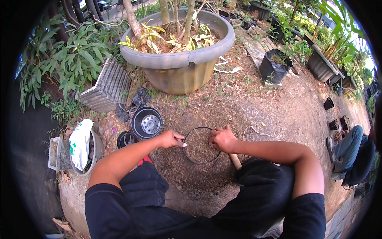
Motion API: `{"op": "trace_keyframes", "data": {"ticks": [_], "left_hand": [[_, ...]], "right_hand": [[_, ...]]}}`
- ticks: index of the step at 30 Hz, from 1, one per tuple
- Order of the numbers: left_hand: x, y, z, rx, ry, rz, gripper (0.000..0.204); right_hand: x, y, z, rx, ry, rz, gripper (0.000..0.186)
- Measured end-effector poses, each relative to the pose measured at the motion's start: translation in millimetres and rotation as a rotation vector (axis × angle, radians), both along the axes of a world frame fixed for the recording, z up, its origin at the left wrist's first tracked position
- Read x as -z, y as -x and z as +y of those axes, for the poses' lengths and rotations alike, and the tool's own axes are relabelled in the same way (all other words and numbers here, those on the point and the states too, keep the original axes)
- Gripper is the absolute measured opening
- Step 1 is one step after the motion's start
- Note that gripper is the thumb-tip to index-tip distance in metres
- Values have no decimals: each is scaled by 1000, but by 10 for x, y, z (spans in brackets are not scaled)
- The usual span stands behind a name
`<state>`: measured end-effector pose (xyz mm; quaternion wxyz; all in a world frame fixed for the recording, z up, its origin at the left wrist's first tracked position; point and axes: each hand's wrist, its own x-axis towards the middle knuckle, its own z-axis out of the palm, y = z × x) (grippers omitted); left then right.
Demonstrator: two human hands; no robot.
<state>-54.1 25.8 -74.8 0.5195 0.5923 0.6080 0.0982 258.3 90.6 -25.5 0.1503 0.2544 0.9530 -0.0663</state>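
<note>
Between my knees is a round black plant pot [203,162], seen from above as a thin rim with brown soil inside it. My left hand [172,139] is closed on the rim's left side, with the thumb on the edge. On the opposite side, my right hand [223,139] grips the rim with curled fingers, some reaching over the soil. The pot's wall is hidden from above. A wooden handle [235,161] lies just below my right hand, by my knee; its other end cannot be seen.
An empty black pot [147,122] with a perforated base and a smaller black pot [126,140] stand at the left. Ahead is a large planter [179,59]. A white bag [80,145] rests in a grey pot. Another person [352,153] crouches at the far right near small pots.
</note>
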Motion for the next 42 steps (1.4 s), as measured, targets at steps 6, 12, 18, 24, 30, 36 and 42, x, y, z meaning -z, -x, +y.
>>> {"op": "trace_keyframes", "data": {"ticks": [6,12,18,24,30,36,42], "left_hand": [[24,30,-6,13,1,30,59],[46,34,-15,18,4,24,66],[76,35,5,33,8,49,67],[49,42,-15,32,7,58,68],[22,27,-3,41,1,63,69],[45,37,-11,18,8,68,70],[80,50,-10,16,11,49,72]], "right_hand": [[19,-66,104,89,67,214,15],[-98,-242,324,265,31,376,13],[-32,-420,419,444,67,300,24],[-19,-399,410,487,135,182,38],[142,-374,382,405,359,322,29],[130,-330,276,176,208,257,28],[129,-346,396,71,86,273,18]]}}
